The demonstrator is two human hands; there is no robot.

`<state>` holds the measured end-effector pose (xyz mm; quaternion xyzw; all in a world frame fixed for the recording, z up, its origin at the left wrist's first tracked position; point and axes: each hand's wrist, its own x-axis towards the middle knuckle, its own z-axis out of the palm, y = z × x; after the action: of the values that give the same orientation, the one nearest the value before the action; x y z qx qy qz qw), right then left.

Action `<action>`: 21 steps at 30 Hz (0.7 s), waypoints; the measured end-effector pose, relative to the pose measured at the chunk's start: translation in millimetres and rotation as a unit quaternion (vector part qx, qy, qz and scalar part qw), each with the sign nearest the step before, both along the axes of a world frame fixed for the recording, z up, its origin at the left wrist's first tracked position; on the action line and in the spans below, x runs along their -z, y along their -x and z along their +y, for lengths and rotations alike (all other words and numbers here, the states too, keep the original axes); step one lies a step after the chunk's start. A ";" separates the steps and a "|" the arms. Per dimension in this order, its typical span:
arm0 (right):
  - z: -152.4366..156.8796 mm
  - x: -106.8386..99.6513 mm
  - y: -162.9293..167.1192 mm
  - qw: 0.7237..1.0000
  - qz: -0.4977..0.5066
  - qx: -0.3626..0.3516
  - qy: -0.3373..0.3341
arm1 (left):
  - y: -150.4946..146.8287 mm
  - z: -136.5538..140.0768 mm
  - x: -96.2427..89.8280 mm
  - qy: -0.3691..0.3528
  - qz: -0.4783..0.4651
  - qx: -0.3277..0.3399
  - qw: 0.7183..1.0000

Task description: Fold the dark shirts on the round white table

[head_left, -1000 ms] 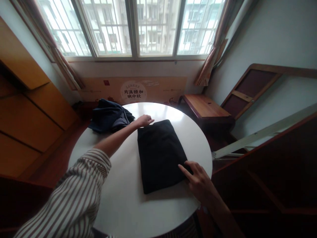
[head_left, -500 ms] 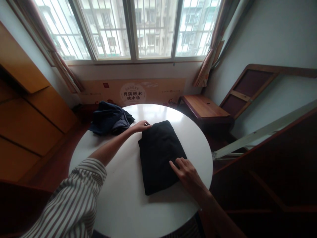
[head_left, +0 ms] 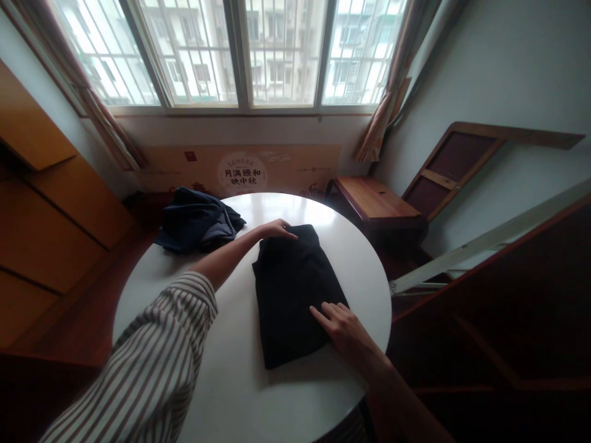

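A black folded garment (head_left: 295, 295) lies flat on the round white table (head_left: 226, 369), its kind not clear from the folds. At its far edge, my left hand (head_left: 278, 229) rests on the cloth with thumb and fingers apart. My right hand (head_left: 339, 323) lies over the garment's near right side, fingers spread and pressing lightly on the fabric. Farther left on the table sits a loose heap of dark blue and grey clothing (head_left: 198, 221), behind my left forearm and touched by neither hand.
Beyond the table's far right stands a low wooden bench (head_left: 376, 200). A folded wooden chair-like frame (head_left: 455, 163) leans at the right wall. Orange cabinets (head_left: 55, 227) line the left side. A printed banner (head_left: 286, 166) runs below the barred window.
My left hand has slid right along the garment's far edge, and its fingers have spread from a closer grip. My right hand stays at about the same place on the cloth.
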<state>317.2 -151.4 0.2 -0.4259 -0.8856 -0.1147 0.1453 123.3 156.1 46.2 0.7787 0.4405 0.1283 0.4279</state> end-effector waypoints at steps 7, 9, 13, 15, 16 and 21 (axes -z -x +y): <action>-6.0 -5.7 0.1 0.998 0.037 -0.017 -0.057 | -19.9 18.5 -20.7 -0.055 -0.072 0.090 0.992; -7.4 -9.7 -1.1 0.996 0.048 -0.023 -0.067 | -25.5 20.2 -21.3 -0.079 -0.070 0.092 0.990; -8.5 -11.4 -1.6 0.998 0.046 -0.016 -0.045 | -18.2 19.2 -11.4 -0.079 -0.003 0.040 0.996; -9.0 -9.6 -0.6 0.999 0.038 -0.008 -0.031 | -5.1 18.7 -3.6 -0.067 0.030 0.021 0.997; -9.3 -8.7 -0.1 0.999 0.035 -0.008 -0.028 | 2.1 18.8 0.3 -0.064 0.034 0.022 0.997; -9.6 -8.0 -1.3 0.997 0.031 -0.054 -0.055 | 19.3 24.0 11.9 -0.101 -0.052 0.071 0.991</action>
<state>318.6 -161.0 8.2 -0.3724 -0.8947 -0.1420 0.2016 104.0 180.1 34.3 0.8394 0.3458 0.1817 0.3779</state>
